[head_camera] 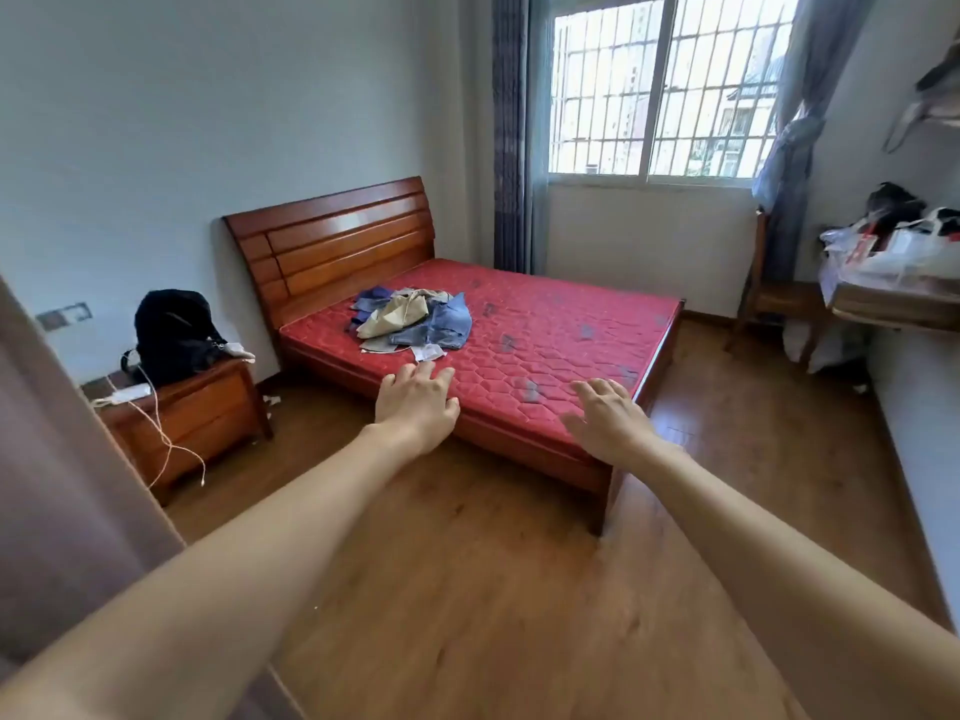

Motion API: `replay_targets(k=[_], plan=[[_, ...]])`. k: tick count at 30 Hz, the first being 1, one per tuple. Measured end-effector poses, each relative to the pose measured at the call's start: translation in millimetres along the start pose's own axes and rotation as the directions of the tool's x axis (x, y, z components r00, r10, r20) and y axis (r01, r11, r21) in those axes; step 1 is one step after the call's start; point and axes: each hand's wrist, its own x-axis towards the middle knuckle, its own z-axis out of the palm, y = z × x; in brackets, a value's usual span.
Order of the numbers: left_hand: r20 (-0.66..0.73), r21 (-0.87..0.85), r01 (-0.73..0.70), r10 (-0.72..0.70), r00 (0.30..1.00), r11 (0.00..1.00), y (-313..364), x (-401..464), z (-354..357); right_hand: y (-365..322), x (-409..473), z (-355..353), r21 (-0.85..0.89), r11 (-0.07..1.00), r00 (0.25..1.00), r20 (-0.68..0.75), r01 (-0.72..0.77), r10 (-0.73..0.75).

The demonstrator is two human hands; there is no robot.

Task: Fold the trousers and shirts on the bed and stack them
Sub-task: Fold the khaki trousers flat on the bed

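Nothing is folded yet: a jumbled pile of clothes [413, 319], seemingly jeans and khaki pieces, lies on the bed [545, 324] beyond both outstretched hands. Left hand [415, 402] and right hand [610, 420] are spread wide, empty.

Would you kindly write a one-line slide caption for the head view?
Both open hands, left and right, reach toward an unfolded clothes pile on the red mattress.

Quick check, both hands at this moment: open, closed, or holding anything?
Left hand: open, fingers spread, holding nothing.
Right hand: open, fingers spread, holding nothing.
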Motion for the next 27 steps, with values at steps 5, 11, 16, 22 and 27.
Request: replay_targets(k=[5,11,16,22,27], plan=[[0.024,0.006,0.081,-0.082,0.996,0.997,20,86,7,51,90,-25,-0.003,0.999,0.999,-0.005,-0.046,0.046],[0.1,0.032,0.14,-0.143,0.985,0.99,-2,144,58,54,180,14,0.011,0.999,0.996,0.074,0.042,-0.042],[0.151,0.054,0.197,-0.203,0.967,0.979,-48,203,102,38,252,72,-0.002,0.994,0.977,0.183,0.111,-0.108],[0.101,0.0,0.217,-0.216,0.971,0.976,-118,305,131,-1,374,98,-0.026,0.987,0.971,0.187,0.157,-0.15],[0.074,-0.015,0.235,-0.233,0.97,0.972,-165,373,154,-35,466,118,0.03,0.984,0.979,0.101,0.177,-0.179]])
